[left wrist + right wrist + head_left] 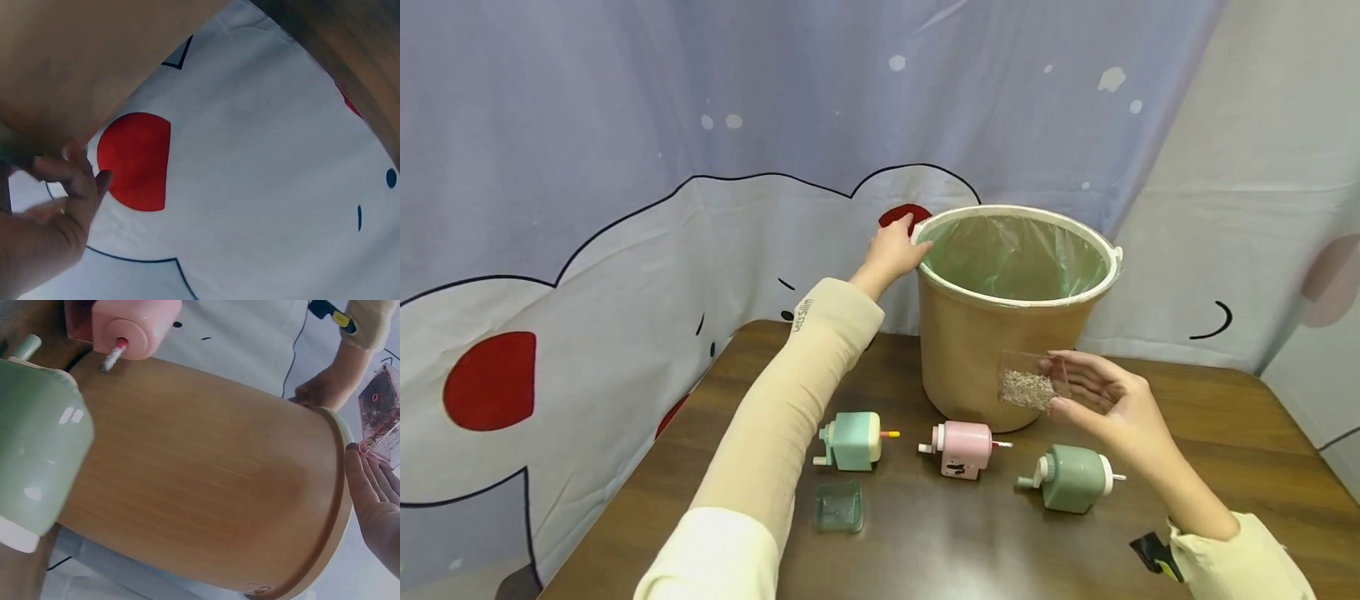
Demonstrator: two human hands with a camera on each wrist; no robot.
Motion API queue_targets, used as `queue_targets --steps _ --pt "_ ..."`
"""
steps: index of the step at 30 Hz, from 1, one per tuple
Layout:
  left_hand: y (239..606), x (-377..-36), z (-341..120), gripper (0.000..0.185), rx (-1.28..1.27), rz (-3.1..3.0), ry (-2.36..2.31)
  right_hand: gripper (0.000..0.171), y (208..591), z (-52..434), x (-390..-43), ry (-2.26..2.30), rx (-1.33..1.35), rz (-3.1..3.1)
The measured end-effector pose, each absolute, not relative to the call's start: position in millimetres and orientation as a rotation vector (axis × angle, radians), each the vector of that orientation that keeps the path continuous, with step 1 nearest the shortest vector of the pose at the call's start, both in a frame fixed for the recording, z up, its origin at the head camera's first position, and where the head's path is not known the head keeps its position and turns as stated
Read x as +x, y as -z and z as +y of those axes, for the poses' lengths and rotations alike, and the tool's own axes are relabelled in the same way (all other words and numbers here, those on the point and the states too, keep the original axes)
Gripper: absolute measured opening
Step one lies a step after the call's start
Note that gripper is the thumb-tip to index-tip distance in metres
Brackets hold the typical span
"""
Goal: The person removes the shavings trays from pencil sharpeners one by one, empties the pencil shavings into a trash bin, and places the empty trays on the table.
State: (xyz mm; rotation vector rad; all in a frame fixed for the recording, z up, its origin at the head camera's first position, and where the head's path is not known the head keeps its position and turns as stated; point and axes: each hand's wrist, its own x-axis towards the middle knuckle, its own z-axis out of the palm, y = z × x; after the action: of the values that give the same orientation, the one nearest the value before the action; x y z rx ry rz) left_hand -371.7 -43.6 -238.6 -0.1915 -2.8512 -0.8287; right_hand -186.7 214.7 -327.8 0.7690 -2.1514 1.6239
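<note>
My left hand (897, 247) reaches far across and grips the left rim of a tan bucket (992, 350) lined with a green bag. In the left wrist view the curled fingers (69, 181) sit at the bucket wall (69, 56). My right hand (1101, 392) holds a small clear tray of pencil shavings (1028, 387) in front of the bucket, below its rim, pinched between thumb and fingers. The right wrist view shows that tray (382, 409) beside the bucket's rim (340, 487).
Three pencil sharpeners stand in a row on the brown table (962, 550): teal (852, 440), pink (962, 448), green (1071, 477). An empty clear green tray (838, 507) lies in front of the teal one. A cartoon curtain (587, 275) hangs behind.
</note>
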Motion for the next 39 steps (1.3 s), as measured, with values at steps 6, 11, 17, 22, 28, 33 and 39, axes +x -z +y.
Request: queue_targets --steps 6,11,17,22,28,33,39 --pt "245.7 -374.3 -34.7 0.053 -0.090 -2.794 0.886 0.044 323.4 213.3 -186.7 -1.701 0.823 -2.095" --pt "243.7 -371.6 -32.4 0.052 -0.015 -2.752 0.930 0.044 316.0 213.5 -186.9 -1.740 0.846 -2.050" --pt "243.7 -369.6 -33.9 0.053 -0.010 -2.750 1.036 0.046 297.2 216.3 -184.6 -1.787 0.879 -2.007" --pt "243.6 -368.5 -34.5 0.055 -0.010 -2.730 1.142 0.045 278.4 224.4 -184.9 -1.812 0.883 -2.009" --pt "243.2 -368.4 -34.1 0.055 0.003 -2.667 1.250 0.041 253.7 232.2 -196.9 -1.866 0.879 -2.011" --pt "244.7 -368.2 -31.8 0.055 0.021 -2.648 1.299 0.035 234.9 236.6 -207.7 -1.917 0.932 -2.018" --pt "245.7 -369.4 -31.8 0.054 0.032 -2.646 1.295 0.033 216.2 233.9 -227.4 -2.033 0.916 -1.928"
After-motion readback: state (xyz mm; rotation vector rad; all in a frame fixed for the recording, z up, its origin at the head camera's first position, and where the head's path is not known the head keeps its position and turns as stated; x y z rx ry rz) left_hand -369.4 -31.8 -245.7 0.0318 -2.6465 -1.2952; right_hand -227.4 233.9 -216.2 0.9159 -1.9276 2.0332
